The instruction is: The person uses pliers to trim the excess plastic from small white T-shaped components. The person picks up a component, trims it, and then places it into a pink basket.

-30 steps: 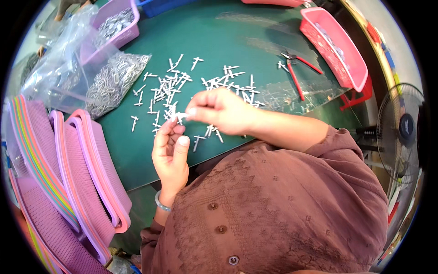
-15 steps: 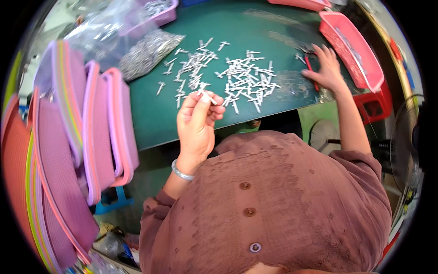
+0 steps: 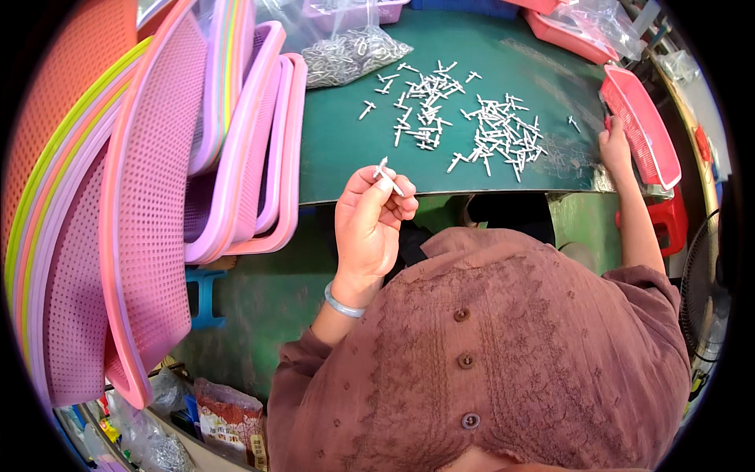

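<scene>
My left hand (image 3: 368, 224), with a pale bangle at its wrist, pinches a small silver cross-shaped metal piece (image 3: 383, 167) between thumb and fingers, just off the table's near edge. Over at the right, my right hand (image 3: 616, 148) is closed around red-handled pliers (image 3: 607, 122); most of the tool is hidden by the hand. Two loose piles of similar silver pieces lie on the green table, a left pile (image 3: 431, 98) and a right pile (image 3: 503, 134). One single piece (image 3: 573, 123) lies apart, between the right pile and my right hand.
Stacked pink, purple and orange perforated baskets (image 3: 145, 197) rise at the left. A clear bag of metal parts (image 3: 354, 57) lies at the table's far left. A pink basket (image 3: 641, 130) stands beyond my right hand, with a red stool (image 3: 668, 224) below.
My right hand, spread over the pliers before, has closed on them and shifted right toward the pink basket. My left hand keeps its pinch on the metal piece. The view has shifted left.
</scene>
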The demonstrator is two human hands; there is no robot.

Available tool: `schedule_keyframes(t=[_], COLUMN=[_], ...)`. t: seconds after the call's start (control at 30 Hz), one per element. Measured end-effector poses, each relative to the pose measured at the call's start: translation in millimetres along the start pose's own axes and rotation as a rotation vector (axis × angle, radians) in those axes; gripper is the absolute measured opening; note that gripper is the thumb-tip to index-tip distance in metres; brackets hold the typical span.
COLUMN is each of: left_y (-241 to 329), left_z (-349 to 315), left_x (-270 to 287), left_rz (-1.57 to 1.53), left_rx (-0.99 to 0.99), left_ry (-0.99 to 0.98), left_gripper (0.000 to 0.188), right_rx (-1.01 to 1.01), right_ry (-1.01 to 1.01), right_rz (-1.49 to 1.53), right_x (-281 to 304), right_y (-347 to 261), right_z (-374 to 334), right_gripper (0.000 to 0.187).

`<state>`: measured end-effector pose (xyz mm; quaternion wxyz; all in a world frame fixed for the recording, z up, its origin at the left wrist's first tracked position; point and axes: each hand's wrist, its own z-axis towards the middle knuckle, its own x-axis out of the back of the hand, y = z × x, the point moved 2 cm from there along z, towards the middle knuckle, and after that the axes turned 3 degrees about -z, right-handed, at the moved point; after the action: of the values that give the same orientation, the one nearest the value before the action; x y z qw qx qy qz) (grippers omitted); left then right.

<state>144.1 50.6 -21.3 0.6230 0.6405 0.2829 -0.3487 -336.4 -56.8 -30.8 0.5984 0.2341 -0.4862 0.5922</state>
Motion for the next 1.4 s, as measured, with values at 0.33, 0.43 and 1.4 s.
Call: schedule_keyframes(t=[0.33, 0.43, 1.4], left_y=[19, 21, 20], left_z=[-3, -4, 7], left_x=[3, 0, 6], left_rz=[-0.050, -0.057, -0.040], left_rx=[0.022, -0.013, -0.073], left_ry=[-0.067, -0.031, 0.004], left_gripper=[0.012, 0.012, 0.010], right_rx=[0.941, 0.978, 0.967], right_ry=[-0.451, -0.480, -0.454], right_rz=[0.680, 0.605, 0.414], right_x=[62, 61, 46], right_y=[-276, -302, -317], right_z=[-113, -133, -130], right_gripper=[0.020, 0.018, 0.021])
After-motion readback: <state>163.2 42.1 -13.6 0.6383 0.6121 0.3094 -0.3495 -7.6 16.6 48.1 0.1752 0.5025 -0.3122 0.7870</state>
